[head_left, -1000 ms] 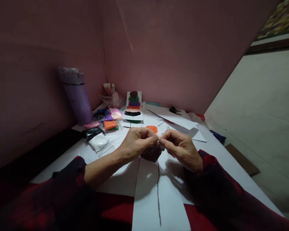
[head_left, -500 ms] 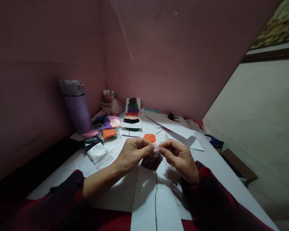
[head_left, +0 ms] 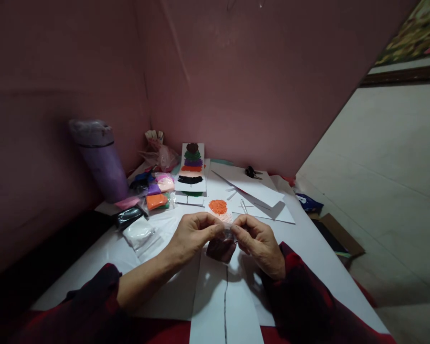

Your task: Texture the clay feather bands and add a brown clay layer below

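Note:
Between both hands, above the table, hangs a small clear plastic bag (head_left: pixel 221 251) with a dark brown lump in it, probably modelling clay. The fingers of my left hand (head_left: pixel 195 235) pinch its top edge on the left. My right hand (head_left: pixel 260 241) pinches the same edge on the right. Beneath lies a white paper strip (head_left: pixel 209 306) with a dark line drawn down it. An orange textured round patch (head_left: pixel 218 206) sits at the strip's far end, with a pale peach patch (head_left: pixel 225 217) just nearer, partly hidden by the hands.
Bags of coloured clay (head_left: pixel 156 200) lie left, beside a white bag (head_left: pixel 139 231) and a black one (head_left: pixel 129 216). A purple bottle (head_left: pixel 102 162) stands behind them. A card with coloured bands (head_left: pixel 191 168) lies at the back. Keys (head_left: pixel 251 172) and paper sheets (head_left: pixel 252 188) lie right.
The view has shifted slightly, so everything sits a little further left. Both hands still pinch the bag's top edge, and the bag hangs slightly lower in the picture.

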A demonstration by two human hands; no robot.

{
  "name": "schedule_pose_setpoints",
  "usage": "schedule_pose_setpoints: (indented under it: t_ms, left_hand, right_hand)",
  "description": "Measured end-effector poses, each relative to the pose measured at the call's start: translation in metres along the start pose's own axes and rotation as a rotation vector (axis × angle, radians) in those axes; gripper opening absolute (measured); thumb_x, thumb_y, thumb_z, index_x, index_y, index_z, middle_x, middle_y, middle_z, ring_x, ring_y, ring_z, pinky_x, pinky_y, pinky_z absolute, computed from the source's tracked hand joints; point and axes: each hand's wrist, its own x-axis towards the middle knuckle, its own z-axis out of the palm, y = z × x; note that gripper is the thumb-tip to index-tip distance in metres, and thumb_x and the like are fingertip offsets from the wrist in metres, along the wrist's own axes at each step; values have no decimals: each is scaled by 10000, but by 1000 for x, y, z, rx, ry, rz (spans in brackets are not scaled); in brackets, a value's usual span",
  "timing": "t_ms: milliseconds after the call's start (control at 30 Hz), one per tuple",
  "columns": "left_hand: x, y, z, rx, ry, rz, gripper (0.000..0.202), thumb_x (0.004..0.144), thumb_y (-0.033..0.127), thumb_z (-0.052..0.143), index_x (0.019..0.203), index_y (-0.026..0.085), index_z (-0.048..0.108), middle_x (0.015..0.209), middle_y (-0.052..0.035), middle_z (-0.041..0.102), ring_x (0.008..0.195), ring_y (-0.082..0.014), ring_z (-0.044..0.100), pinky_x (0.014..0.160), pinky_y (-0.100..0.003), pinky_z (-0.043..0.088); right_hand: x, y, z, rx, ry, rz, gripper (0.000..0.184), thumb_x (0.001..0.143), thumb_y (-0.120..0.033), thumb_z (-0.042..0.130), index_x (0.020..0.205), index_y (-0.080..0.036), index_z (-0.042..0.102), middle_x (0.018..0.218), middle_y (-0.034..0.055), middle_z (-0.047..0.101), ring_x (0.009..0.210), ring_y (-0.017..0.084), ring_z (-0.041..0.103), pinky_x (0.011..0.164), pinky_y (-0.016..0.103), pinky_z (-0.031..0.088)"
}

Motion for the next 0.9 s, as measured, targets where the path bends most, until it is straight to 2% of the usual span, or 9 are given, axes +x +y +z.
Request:
schedule_pose_setpoints:
  t_ms: [67, 167, 233, 300, 400, 700, 900]
  left_hand:
    - [1, 0, -1, -27, -15, -29, 232, 680, 314, 753, 759, 102, 705, 701, -42, 691, 635, -129, 593, 625, -240, 467]
    - [1, 3, -1, -25, 40, -44, 224, 675, 312, 764, 712, 100, 702, 668, -39, 691, 613, -119, 585, 614, -227, 460]
    - [1, 4, 0, -35, 87, -42, 223, 674, 317, 769, 698, 106, 701, 667, -37, 697, 613, -117, 590, 616, -223, 460]
    - [1, 5, 0, -45, 101, -40, 226, 675, 324, 770, 712, 110, 711, 668, -35, 702, 611, -116, 594, 615, -222, 462]
    - [1, 5, 0, -17, 87, -20, 228, 689, 329, 755, 731, 107, 727, 667, -39, 701, 606, -115, 589, 611, -221, 461]
    - [-1, 8, 2, 53, 87, 2, 226, 686, 338, 726, 699, 113, 717, 628, -49, 677, 562, -126, 556, 542, -237, 445]
    - [-4, 9, 4, 18, 69, 1, 239, 690, 346, 734, 660, 112, 695, 629, -52, 680, 553, -123, 564, 535, -231, 448]
  right_hand:
    - [1, 1, -1, 30, 12, 42, 351, 832, -493, 661, 735, -169, 563, 523, -65, 420, 430, 60, 326, 392, 197, 240]
    - [2, 2, -1, 76, 34, 65, 377, 809, -527, 671, 804, -157, 602, 526, -63, 438, 424, 58, 328, 396, 198, 249]
    - [3, 2, 0, 79, 46, 47, 368, 790, -508, 700, 847, -151, 628, 545, -53, 471, 424, 55, 327, 391, 198, 249]
    - [3, 1, 1, 61, 56, 26, 321, 792, -464, 715, 811, -155, 630, 542, -54, 479, 418, 50, 316, 384, 197, 245]
    - [2, -1, 2, 37, 61, 11, 294, 814, -430, 702, 731, -166, 602, 521, -63, 461, 408, 48, 309, 376, 196, 246]
    - [0, -4, 0, -21, 35, -3, 294, 837, -424, 671, 720, -161, 610, 514, -59, 445, 417, 57, 334, 368, 197, 236]
    - [-2, -6, 1, 0, 20, -36, 289, 838, -403, 673, 694, -165, 595, 526, -61, 432, 440, 60, 329, 395, 203, 248]
